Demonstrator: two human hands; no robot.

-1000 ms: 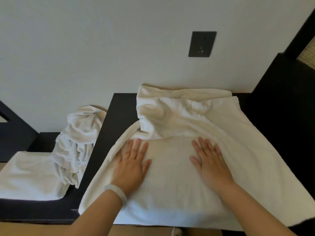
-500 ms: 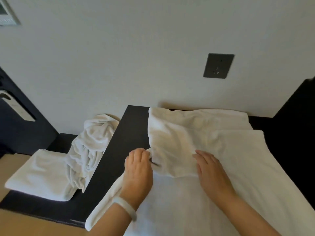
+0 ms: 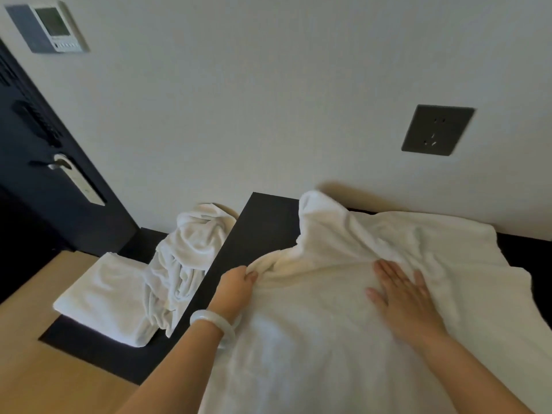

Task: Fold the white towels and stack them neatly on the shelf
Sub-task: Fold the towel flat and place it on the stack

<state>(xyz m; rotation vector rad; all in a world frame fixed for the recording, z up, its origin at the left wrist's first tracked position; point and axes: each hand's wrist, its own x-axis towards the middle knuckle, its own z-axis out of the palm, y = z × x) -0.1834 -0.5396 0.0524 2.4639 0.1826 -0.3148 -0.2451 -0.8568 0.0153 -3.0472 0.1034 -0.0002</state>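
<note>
A large white towel (image 3: 343,339) lies spread over a black raised surface (image 3: 263,228), its far part bunched up near the wall. My left hand (image 3: 237,289), with a pale bangle on the wrist, grips the towel's left edge in curled fingers. My right hand (image 3: 403,297) presses flat on the towel, fingers straight. To the left, on a lower black shelf (image 3: 89,345), rests a folded white towel (image 3: 101,297). A crumpled white towel (image 3: 191,258) is draped between that shelf and the raised surface.
A white wall stands close behind, with a dark socket plate (image 3: 437,130) on it. A dark door with a handle (image 3: 59,164) is at far left, a wall control panel (image 3: 53,25) above it. Light wooden flooring (image 3: 38,380) shows at lower left.
My left hand went from lying flat to gripping the towel's left edge and pulling it left. My right hand stays flat. The view has tilted up and left.
</note>
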